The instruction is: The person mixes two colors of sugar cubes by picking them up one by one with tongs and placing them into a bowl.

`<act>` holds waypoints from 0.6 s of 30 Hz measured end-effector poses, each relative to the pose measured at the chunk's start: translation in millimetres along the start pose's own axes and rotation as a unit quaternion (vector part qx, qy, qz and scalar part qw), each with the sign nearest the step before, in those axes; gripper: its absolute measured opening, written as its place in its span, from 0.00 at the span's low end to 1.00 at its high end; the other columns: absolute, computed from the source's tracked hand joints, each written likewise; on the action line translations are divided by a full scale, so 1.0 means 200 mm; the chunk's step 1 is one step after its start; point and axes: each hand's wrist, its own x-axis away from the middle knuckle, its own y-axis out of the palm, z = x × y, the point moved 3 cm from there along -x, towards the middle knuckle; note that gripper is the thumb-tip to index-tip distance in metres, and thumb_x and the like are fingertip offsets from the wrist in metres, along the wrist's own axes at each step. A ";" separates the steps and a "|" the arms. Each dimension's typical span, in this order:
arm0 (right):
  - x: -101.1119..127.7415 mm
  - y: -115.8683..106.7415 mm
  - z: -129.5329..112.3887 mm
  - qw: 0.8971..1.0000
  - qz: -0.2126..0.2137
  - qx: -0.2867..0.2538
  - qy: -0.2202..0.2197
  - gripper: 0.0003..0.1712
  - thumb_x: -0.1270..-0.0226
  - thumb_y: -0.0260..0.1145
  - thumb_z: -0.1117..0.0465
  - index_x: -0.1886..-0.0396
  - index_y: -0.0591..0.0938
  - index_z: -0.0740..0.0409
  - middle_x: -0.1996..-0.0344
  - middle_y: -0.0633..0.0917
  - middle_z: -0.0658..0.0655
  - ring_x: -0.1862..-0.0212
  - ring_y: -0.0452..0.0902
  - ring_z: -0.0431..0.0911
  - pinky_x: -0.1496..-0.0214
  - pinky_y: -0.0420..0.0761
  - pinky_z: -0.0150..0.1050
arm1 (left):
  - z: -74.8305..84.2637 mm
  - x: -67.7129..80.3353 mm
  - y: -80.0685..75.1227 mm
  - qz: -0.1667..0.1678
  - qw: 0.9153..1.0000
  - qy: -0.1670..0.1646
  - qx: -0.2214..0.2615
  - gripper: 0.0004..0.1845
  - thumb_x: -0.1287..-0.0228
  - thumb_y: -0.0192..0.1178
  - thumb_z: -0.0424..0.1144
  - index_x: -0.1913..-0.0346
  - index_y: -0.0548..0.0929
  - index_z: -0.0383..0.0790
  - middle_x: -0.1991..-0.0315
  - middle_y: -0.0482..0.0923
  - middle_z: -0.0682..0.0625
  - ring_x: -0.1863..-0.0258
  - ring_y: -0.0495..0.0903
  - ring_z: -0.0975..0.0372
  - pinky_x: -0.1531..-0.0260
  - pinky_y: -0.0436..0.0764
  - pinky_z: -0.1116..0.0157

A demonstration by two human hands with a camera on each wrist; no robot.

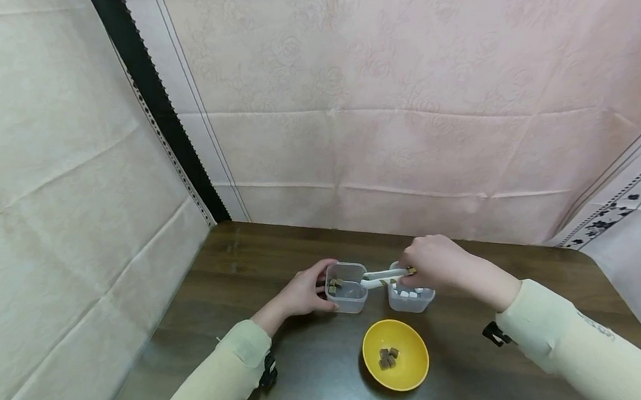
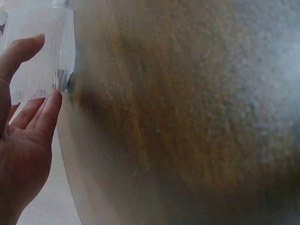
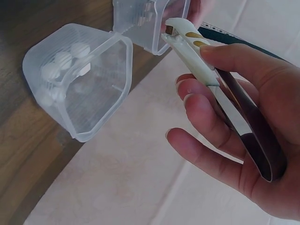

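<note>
Sorting is looking partly done: the right hand [image 1: 441, 266] is squeezing white-tipped metal tongs [image 1: 384, 276] on a brown cube over the left clear plastic tub [image 1: 347, 287], which the left hand [image 1: 305, 294] is cupping, while a few brown cubes [image 1: 387, 358] are waiting in the yellow bowl [image 1: 411, 368].

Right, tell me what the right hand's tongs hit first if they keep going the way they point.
Probably the left container, holding brown cubes: the tongs in the right hand point at its rim.
</note>
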 end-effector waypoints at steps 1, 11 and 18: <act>0.00 0.00 0.01 1.000 -0.001 -0.001 0.003 0.11 0.37 0.79 0.55 0.78 0.87 0.46 0.85 0.73 0.39 0.80 0.62 0.37 0.79 0.61 0.31 | 0.00 0.00 0.00 0.001 1.000 0.000 0.001 0.49 0.41 0.80 0.30 0.20 0.65 0.48 0.23 0.68 0.41 0.27 0.73 0.46 0.33 0.81 0.51; 0.05 0.00 0.03 1.000 -0.006 0.001 0.010 0.11 0.37 0.80 0.54 0.77 0.88 0.48 0.85 0.73 0.40 0.81 0.62 0.37 0.80 0.63 0.31 | -0.03 0.00 0.00 0.004 1.000 -0.002 0.016 0.48 0.42 0.80 0.31 0.21 0.66 0.48 0.24 0.69 0.41 0.27 0.72 0.45 0.32 0.79 0.49; 0.11 -0.02 0.03 1.000 0.011 -0.012 -0.006 0.16 0.36 0.78 0.55 0.81 0.83 0.44 0.86 0.69 0.38 0.81 0.58 0.34 0.79 0.60 0.30 | -0.02 -0.02 0.01 0.000 1.000 0.007 0.013 0.47 0.41 0.80 0.30 0.21 0.66 0.46 0.24 0.69 0.40 0.26 0.72 0.46 0.31 0.79 0.50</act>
